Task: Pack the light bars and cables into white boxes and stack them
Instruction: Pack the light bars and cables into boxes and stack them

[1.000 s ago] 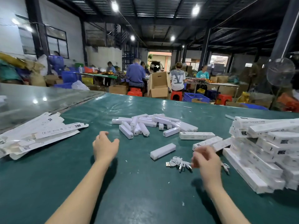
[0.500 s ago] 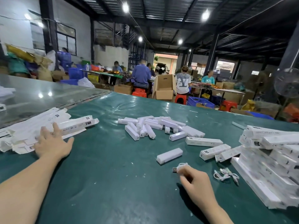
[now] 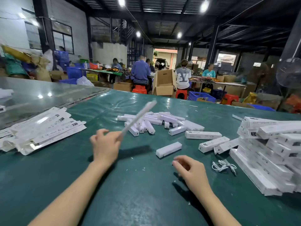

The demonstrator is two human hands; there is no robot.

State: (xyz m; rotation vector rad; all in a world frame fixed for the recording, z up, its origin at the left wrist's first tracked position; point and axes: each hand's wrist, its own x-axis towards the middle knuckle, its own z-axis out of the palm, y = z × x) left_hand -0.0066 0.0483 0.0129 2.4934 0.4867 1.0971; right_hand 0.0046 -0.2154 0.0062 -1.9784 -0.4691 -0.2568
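Note:
My left hand [image 3: 105,147] grips one flat unfolded white box [image 3: 138,118] by its near end; the box slants up and to the right above the table, blurred. My right hand [image 3: 190,170] is curled over the green table [image 3: 130,193] around a white cable that is mostly hidden in the fingers. A single white light bar [image 3: 168,149] lies just beyond it. Behind that lies a pile of light bars [image 3: 154,121]. Another coiled white cable [image 3: 224,166] lies right of my right hand.
Flat box blanks [image 3: 44,128] are heaped at the left. Packed white boxes [image 3: 268,152] are stacked at the right, with two loose ones [image 3: 203,134] beside them. Other people work at tables behind, among cardboard cartons [image 3: 164,84] and blue crates.
My left hand reached to the heap of flat boxes, took one and brought it back toward the middle, raised. My right hand picked the nearer cable off the table.

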